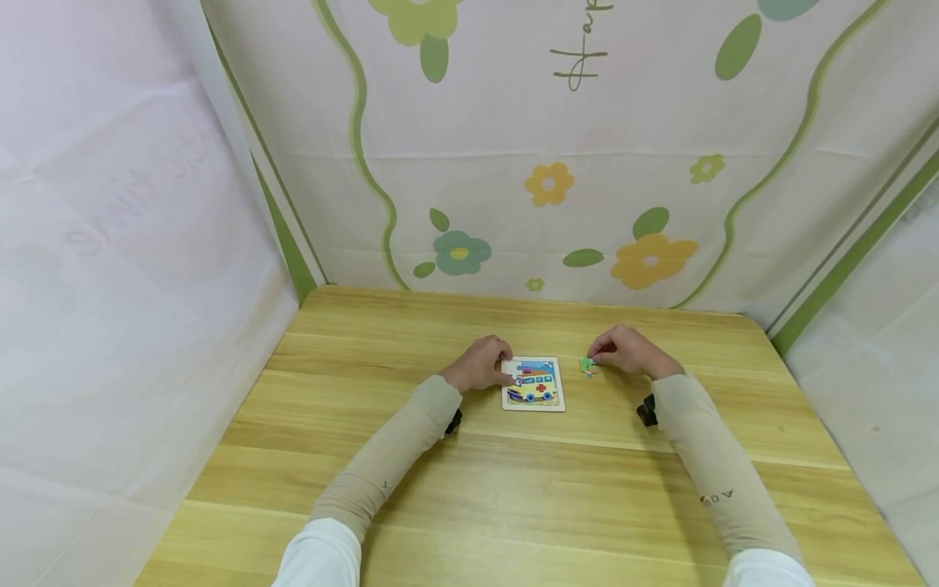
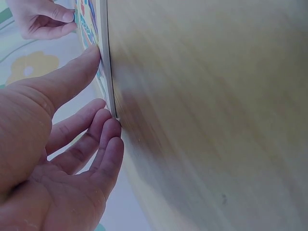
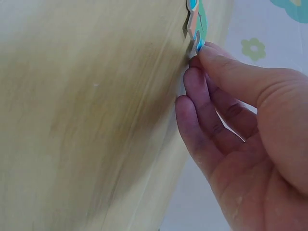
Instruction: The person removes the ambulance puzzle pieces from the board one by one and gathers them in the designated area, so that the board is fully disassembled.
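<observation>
A small jigsaw puzzle (image 1: 539, 390) in a pale frame lies on the wooden table, with a yellow ambulance bearing a red cross in its picture. Its upper left part shows bare white. My left hand (image 1: 480, 365) holds it at the left side, thumb (image 2: 89, 60) on the frame edge and fingertips around the corner. Right of the puzzle, my right hand (image 1: 629, 352) pinches a green puzzle piece (image 1: 587, 366) between thumb and fingers. Seen from the right wrist, the piece (image 3: 199, 21) also has blue and orange parts, and the other fingertips are close over the table.
The wooden table (image 1: 513, 489) runs back to a white cloth (image 1: 469, 122) printed with flowers and green vines. More white cloth hangs on the left (image 1: 132, 285) and right. A dark device (image 1: 647, 410) is at the right wrist.
</observation>
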The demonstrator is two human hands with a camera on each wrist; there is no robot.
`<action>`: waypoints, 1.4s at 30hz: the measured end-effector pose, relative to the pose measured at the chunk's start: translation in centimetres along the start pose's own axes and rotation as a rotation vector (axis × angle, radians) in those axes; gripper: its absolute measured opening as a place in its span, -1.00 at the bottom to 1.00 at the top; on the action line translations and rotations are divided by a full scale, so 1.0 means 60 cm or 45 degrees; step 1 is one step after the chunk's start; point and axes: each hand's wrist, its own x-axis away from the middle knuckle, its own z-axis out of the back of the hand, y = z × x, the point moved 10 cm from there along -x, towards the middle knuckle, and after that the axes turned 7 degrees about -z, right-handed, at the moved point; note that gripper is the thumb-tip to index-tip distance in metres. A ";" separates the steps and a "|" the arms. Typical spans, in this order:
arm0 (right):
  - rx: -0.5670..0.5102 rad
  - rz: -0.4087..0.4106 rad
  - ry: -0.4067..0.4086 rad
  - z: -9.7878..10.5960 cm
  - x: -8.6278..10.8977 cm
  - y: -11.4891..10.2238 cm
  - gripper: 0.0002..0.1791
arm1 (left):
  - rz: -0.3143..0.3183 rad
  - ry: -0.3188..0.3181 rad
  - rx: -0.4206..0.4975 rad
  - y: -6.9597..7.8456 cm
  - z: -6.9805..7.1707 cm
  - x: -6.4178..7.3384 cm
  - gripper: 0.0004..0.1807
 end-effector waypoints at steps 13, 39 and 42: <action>0.025 0.025 0.005 0.007 0.001 -0.032 -0.86 | 0.008 0.004 -0.009 0.000 0.002 -0.001 -0.54; 0.127 0.211 -0.210 -0.073 -0.038 -0.185 -0.85 | 0.015 -0.012 -0.051 0.000 0.000 -0.007 -0.55; 0.150 0.212 -0.218 -0.080 -0.043 -0.188 -0.87 | 0.014 -0.011 -0.057 0.003 0.001 -0.006 -0.56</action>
